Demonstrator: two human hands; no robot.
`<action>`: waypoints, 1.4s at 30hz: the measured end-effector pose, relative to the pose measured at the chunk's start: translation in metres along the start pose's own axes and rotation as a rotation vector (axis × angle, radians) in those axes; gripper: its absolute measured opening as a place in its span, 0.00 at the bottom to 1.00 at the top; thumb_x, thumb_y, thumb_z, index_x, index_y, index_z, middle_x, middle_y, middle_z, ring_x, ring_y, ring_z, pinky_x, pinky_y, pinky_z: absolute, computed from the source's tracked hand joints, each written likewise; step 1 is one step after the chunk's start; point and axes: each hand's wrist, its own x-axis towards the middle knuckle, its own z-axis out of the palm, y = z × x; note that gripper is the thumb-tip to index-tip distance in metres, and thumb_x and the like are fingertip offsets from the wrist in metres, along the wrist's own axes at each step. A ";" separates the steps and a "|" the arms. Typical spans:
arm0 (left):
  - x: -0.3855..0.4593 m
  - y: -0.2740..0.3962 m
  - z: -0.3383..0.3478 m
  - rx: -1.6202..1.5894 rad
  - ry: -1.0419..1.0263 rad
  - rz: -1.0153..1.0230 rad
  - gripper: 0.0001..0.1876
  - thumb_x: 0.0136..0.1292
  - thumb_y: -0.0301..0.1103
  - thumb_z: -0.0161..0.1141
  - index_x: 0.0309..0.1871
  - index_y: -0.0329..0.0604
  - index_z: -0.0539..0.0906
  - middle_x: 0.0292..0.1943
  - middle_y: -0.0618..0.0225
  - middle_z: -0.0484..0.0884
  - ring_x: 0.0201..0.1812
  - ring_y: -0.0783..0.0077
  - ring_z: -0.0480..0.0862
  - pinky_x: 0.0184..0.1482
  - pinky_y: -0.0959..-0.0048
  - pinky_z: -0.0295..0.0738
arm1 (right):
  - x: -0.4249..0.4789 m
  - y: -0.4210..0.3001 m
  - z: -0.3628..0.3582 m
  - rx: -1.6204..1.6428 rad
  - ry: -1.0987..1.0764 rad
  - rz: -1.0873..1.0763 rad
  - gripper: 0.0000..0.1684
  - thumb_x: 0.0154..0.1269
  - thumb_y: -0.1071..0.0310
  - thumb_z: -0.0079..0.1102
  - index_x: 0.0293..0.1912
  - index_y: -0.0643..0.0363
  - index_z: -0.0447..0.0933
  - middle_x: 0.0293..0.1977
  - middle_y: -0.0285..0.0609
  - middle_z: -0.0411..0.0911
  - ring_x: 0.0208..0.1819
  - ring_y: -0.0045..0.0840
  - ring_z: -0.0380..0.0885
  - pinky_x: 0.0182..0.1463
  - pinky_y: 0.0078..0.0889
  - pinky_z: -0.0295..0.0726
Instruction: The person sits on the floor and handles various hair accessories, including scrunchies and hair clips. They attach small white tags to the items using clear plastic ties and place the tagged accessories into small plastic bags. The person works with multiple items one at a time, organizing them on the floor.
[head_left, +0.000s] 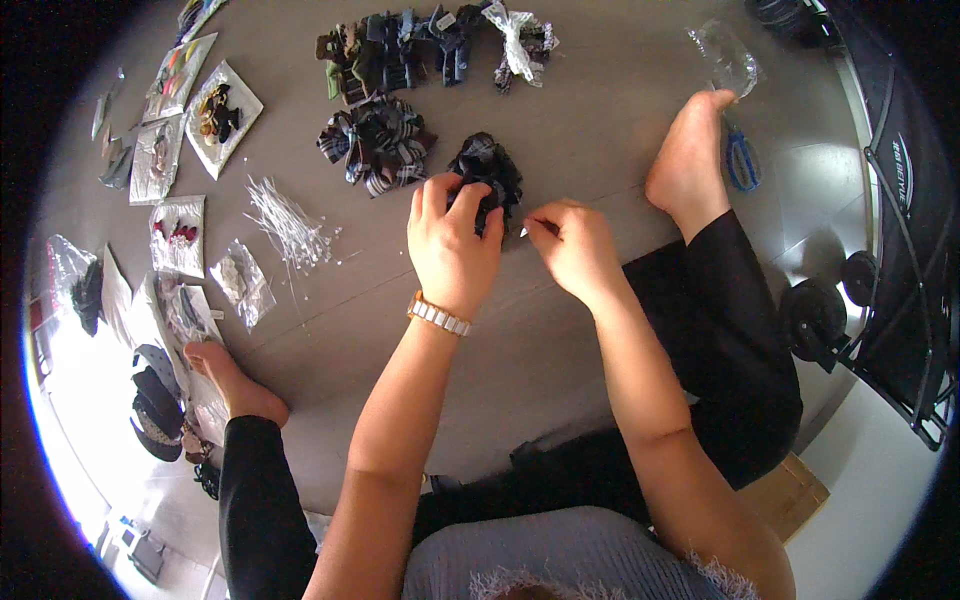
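Observation:
A black ruffled fabric bundle (487, 156) lies on the grey floor before me. My left hand (454, 229) presses its curled fingers and thumb around the near side of the bundle and covers part of it. Just right of the bundle, my right hand (570, 244) pinches a tiny white piece (523, 232) between thumb and forefinger. Whether that piece joins the bundle is too small to tell. Left of my hands, thin white plastic ties (289, 225) are spread in a loose heap. Beyond the left hand sits a pile of plaid fabric scrunchies (379, 142).
A row of dark fabric hair accessories (405, 49) runs along the far side, ending at a white-tied bundle (517, 45). Clear packets (178, 232) lie at left. Blue-handled scissors (742, 161) rest beside my right foot (690, 154). A wheeled black frame (892, 262) stands at right.

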 end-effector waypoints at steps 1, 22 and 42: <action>0.000 -0.001 0.001 -0.001 0.019 0.005 0.13 0.41 0.27 0.66 0.34 0.42 0.81 0.40 0.59 0.75 0.41 0.56 0.76 0.45 0.64 0.72 | 0.000 0.000 0.003 -0.004 0.004 -0.018 0.07 0.54 0.68 0.56 0.29 0.62 0.78 0.27 0.50 0.76 0.31 0.44 0.76 0.36 0.42 0.74; -0.003 -0.018 0.002 -0.346 -0.005 -0.016 0.11 0.42 0.24 0.63 0.34 0.40 0.81 0.39 0.57 0.78 0.38 0.57 0.77 0.42 0.66 0.73 | 0.014 -0.005 0.023 0.095 0.067 -0.181 0.04 0.54 0.72 0.56 0.28 0.63 0.75 0.26 0.48 0.72 0.30 0.44 0.75 0.33 0.42 0.73; -0.004 -0.002 -0.009 -0.929 -0.090 -0.556 0.04 0.57 0.20 0.60 0.36 0.34 0.81 0.29 0.71 0.81 0.27 0.84 0.77 0.29 0.85 0.72 | 0.009 -0.004 -0.003 1.287 -0.250 0.215 0.14 0.66 0.70 0.49 0.49 0.64 0.74 0.38 0.46 0.79 0.37 0.25 0.80 0.36 0.19 0.80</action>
